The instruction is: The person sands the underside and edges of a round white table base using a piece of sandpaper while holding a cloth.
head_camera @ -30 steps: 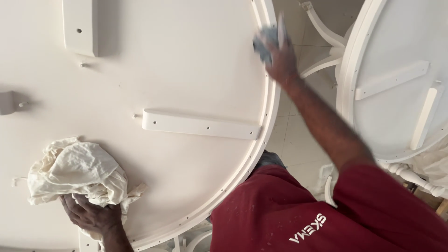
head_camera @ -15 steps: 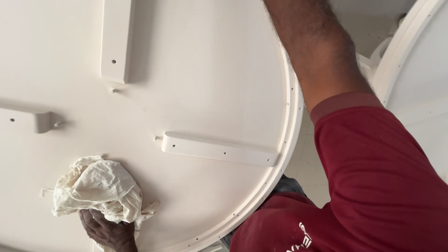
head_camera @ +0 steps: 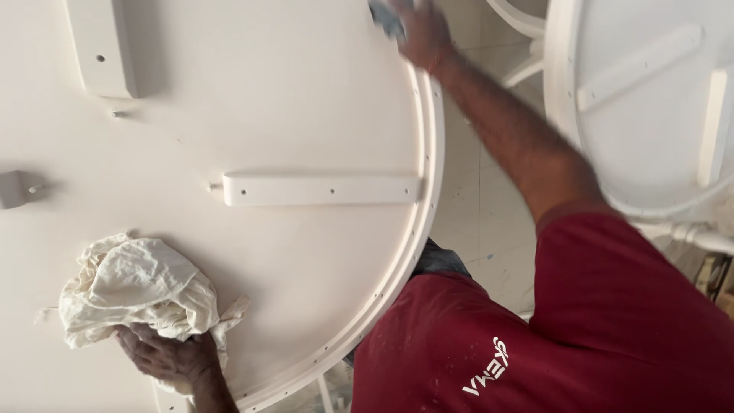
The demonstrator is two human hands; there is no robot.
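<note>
White rag (head_camera: 134, 291) under left hand (head_camera: 164, 356), as before | right hand (head_camera: 420, 30) back in view, clamping blue pad (head_camera: 386, 17)

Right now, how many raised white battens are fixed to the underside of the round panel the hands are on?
3 in view: a long horizontal batten near the rim, an upright batten at top left, and a small bracket-like piece cut by the left edge. More may lie outside the frame.

Two round white tabletops (head_camera: 229, 138) (head_camera: 642, 153), one crumpled rag (head_camera: 138, 287), two hands (head_camera: 164, 356) (head_camera: 420, 30).

Left hand (head_camera: 164, 353) on crumpled cloth (head_camera: 134, 287), right hand (head_camera: 420, 30) rubbing tabletop rim (head_camera: 428, 191)
</note>
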